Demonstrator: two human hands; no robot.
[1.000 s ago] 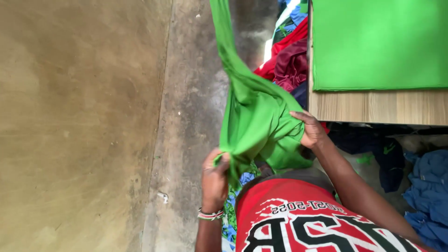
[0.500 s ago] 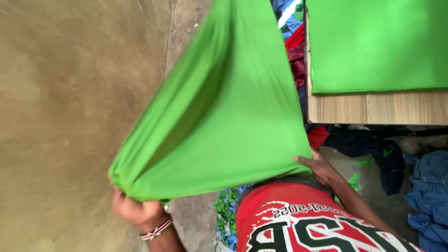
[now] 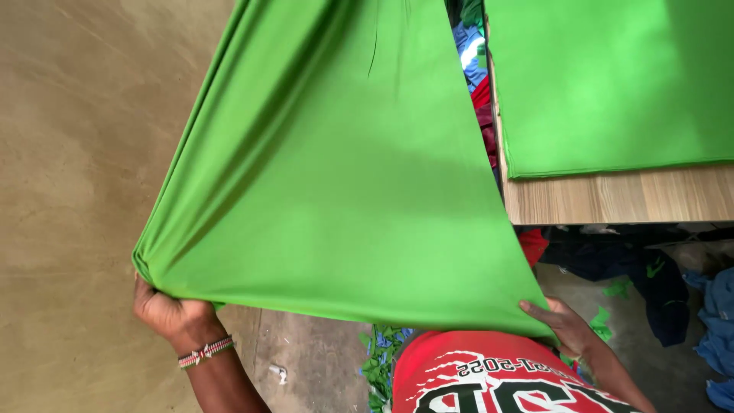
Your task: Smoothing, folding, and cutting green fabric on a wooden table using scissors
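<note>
Green stretch fabric sheet (image 3: 336, 191) is pulled taut beside the wooden table (image 3: 612, 200), left hand (image 3: 164, 310) and right hand (image 3: 566, 325) gripping its corners; spread, not yet laid down.

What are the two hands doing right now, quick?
Left hand: closed, gripping a bunched corner of the green cloth.
Right hand: holding the cloth's other corner, stretched tight.

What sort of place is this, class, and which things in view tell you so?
Probably a garment or tailoring workshop: both hands stretch a green cloth, more green fabric lies flat on a wooden table, and fabric scraps litter the concrete floor.
</note>
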